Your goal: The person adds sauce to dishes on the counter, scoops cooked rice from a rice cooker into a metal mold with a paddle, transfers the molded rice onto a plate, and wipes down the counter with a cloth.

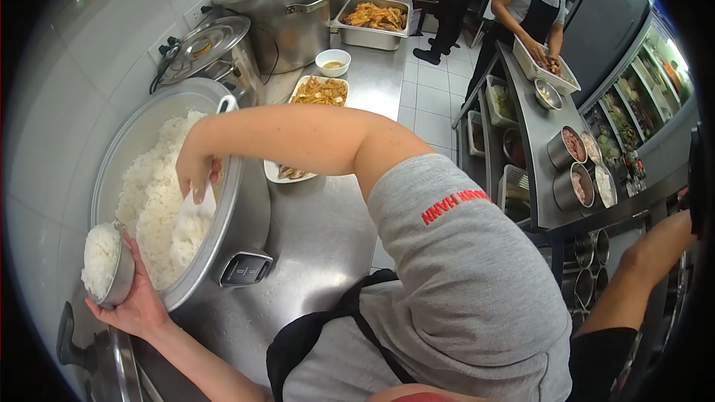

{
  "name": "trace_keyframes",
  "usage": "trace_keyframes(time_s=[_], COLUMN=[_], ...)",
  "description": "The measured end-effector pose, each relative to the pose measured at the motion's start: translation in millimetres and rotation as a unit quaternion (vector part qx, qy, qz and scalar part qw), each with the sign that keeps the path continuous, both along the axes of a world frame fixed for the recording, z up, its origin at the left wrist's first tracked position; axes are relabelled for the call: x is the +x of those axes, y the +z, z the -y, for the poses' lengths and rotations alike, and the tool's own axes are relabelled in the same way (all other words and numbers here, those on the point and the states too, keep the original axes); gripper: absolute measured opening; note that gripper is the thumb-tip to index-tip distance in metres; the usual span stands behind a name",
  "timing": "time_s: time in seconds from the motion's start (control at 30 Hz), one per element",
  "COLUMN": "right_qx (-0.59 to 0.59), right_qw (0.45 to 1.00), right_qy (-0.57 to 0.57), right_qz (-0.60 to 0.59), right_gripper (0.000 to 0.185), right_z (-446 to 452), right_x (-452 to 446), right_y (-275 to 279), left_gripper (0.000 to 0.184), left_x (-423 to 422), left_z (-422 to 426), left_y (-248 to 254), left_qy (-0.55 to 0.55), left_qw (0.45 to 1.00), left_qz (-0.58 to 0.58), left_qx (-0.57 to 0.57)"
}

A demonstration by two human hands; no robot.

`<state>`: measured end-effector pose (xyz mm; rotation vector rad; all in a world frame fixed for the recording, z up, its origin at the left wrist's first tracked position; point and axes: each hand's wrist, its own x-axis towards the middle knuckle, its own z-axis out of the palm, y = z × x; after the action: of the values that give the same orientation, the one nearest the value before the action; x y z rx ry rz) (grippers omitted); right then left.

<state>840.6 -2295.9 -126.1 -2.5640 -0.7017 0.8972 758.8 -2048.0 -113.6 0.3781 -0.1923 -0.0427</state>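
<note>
A large rice cooker (231, 234) stands on the left with its lid off and white cooked rice (153, 205) inside. My right hand (196, 165) reaches down into it, fingers wrapped round a white rice paddle (202, 197). The paddle's blade is partly covered by rice. At the cooker's near left side, my left hand (141, 305) holds a small metal bowl (124, 277) heaped with rice. That bowl is tilted, its mouth facing left.
Behind the cooker are lidded steel pots (287, 18). Along the steel counter (328, 231) stand a plate of food (320, 91), a white bowl (333, 62) and a tray of fried food (375, 18). Across the aisle a co-worker (532, 11) handles food in a white tub (570, 82).
</note>
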Motion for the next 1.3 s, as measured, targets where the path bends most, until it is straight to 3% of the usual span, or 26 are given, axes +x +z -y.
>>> trace_keyframes(time_s=[0.07, 0.2, 0.27, 0.37, 0.57, 0.63, 0.73, 0.97, 1.03, 1.3], right_qx=[-0.049, 0.063, 0.091, 0.196, 0.166, 0.137, 0.216, 0.211, 0.242, 0.224], right_qw=[0.998, 0.993, 0.988, 0.960, 0.950, 0.902, 0.877, 0.864, 0.811, 0.842], right_qy=[-0.013, -0.098, -0.123, -0.195, -0.147, -0.135, -0.131, -0.114, -0.090, -0.050], right_qz=[-0.047, -0.027, -0.016, 0.051, 0.220, 0.387, 0.409, 0.444, 0.525, 0.489], right_gripper=[0.057, 0.056, 0.047, 0.038, 0.050, 0.052, 0.051, 0.050, 0.053, 0.053], right_z=[9, 34, 36, 18, -47, -58, -65, -79, -83, -70], right_x=[5, 24, 29, 27, -21, -28, -38, -52, -50, -49], right_y=[14, 25, 36, 41, 39, 22, 20, 27, 19, 19], left_gripper=[0.067, 0.066, 0.068, 0.068, 0.078, 0.079, 0.078, 0.075, 0.074, 0.073], left_x=[-2, 3, 4, 7, 16, 20, 20, 24, 24, 25], left_z=[2, -1, 3, 1, 8, 7, 6, 2, 0, -1], left_y=[3, 1, 1, 1, 4, 5, 7, 12, 11, 8], left_qy=[-0.001, -0.003, 0.012, -0.047, -0.042, -0.029, -0.015, -0.016, -0.032, -0.078], left_qw=[1.000, 0.998, 0.997, 0.993, 0.985, 0.983, 0.980, 0.984, 0.984, 0.986], left_qz=[-0.016, -0.050, -0.052, -0.073, -0.060, -0.056, -0.049, -0.029, -0.024, -0.048], left_qx=[0.006, 0.023, 0.053, 0.075, 0.158, 0.172, 0.190, 0.177, 0.171, 0.137])
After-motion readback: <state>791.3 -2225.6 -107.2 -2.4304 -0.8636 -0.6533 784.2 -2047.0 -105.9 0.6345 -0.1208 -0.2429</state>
